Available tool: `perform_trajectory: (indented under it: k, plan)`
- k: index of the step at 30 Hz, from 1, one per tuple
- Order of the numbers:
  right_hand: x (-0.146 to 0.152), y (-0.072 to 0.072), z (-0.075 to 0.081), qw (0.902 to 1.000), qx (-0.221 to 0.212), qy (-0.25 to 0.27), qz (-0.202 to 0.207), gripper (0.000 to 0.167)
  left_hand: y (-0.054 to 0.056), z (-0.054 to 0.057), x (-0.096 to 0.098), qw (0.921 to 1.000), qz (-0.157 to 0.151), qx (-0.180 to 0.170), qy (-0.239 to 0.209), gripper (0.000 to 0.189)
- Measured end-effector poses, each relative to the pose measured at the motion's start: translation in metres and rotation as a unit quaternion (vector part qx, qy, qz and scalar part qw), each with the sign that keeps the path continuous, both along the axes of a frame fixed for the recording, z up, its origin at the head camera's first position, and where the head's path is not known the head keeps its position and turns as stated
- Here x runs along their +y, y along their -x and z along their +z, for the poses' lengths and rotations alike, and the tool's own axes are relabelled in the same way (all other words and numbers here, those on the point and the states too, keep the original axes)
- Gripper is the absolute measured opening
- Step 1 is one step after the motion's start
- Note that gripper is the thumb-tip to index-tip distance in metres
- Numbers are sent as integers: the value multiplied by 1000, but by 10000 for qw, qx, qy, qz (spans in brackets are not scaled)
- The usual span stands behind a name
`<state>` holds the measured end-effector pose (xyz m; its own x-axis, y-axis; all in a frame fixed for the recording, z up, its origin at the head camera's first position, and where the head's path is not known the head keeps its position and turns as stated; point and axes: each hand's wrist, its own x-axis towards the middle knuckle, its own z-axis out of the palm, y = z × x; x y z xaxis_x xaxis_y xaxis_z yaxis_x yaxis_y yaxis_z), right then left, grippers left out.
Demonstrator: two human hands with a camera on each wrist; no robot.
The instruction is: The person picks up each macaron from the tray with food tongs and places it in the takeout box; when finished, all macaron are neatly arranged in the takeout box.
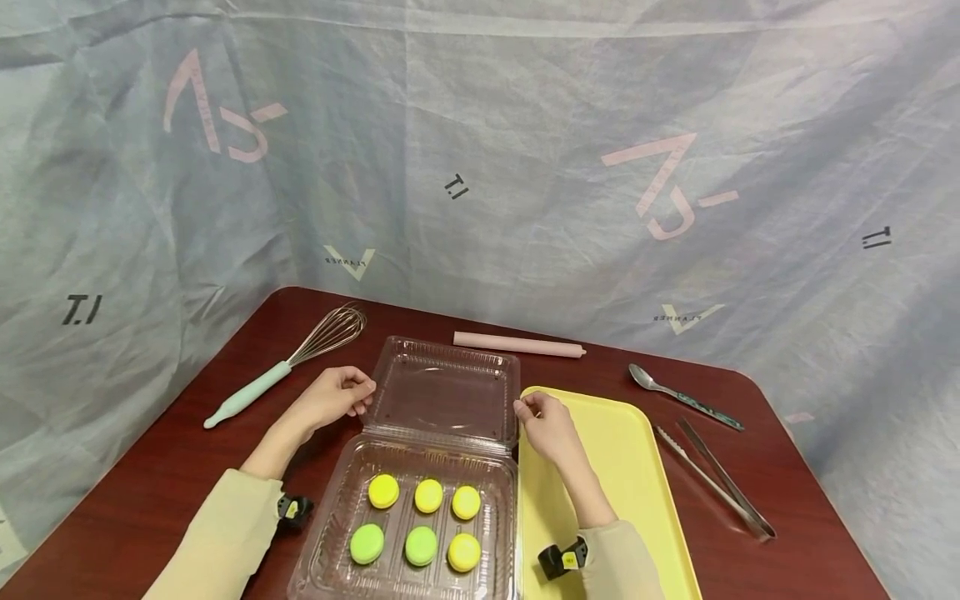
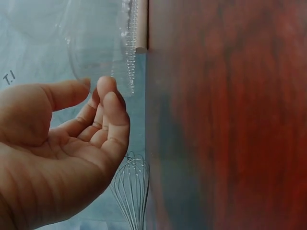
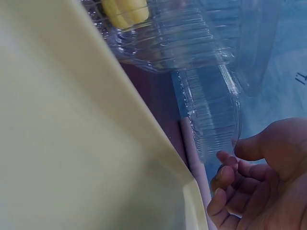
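A clear plastic clamshell box point(image 1: 498, 525) lies open in the head view, its hinged lid point(image 1: 446, 392) laid back toward the far side. Several yellow macarons point(image 1: 428, 496) and two green macarons point(image 1: 367, 543) sit in rows in its base. My left hand point(image 1: 333, 396) is at the lid's left edge; in the left wrist view thumb and fingertips point(image 2: 106, 85) meet the clear rim. On the opposite side my right hand point(image 1: 547, 425) pinches the lid's right edge, with the rim between thumb and curled fingers point(image 3: 225, 175) in the right wrist view.
A yellow tray point(image 1: 618, 450) stands right of the box, under my right forearm. Tongs point(image 1: 720, 479) and a spoon point(image 1: 682, 397) lie farther right. Behind the lid is a pale pink rolling pin point(image 1: 517, 343). At the left lies a whisk point(image 1: 288, 362) with a mint handle.
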<state>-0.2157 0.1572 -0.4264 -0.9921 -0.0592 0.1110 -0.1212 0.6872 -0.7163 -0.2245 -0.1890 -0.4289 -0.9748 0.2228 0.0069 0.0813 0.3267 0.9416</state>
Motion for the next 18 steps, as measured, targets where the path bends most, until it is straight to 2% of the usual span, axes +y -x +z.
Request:
perform_trajectory:
  k: [7,12,18]
  plan:
    - [1,2,3,9991,319,268,-41,13,1,7,2,9994,332,-19,109,20]
    - [2,3,4,9971,575,500,-87,12,0,12,5,9988,459,182,46,20]
    - [2,5,6,9919,666,1079,-98,12,0,15,4,9967,651,482,69,20]
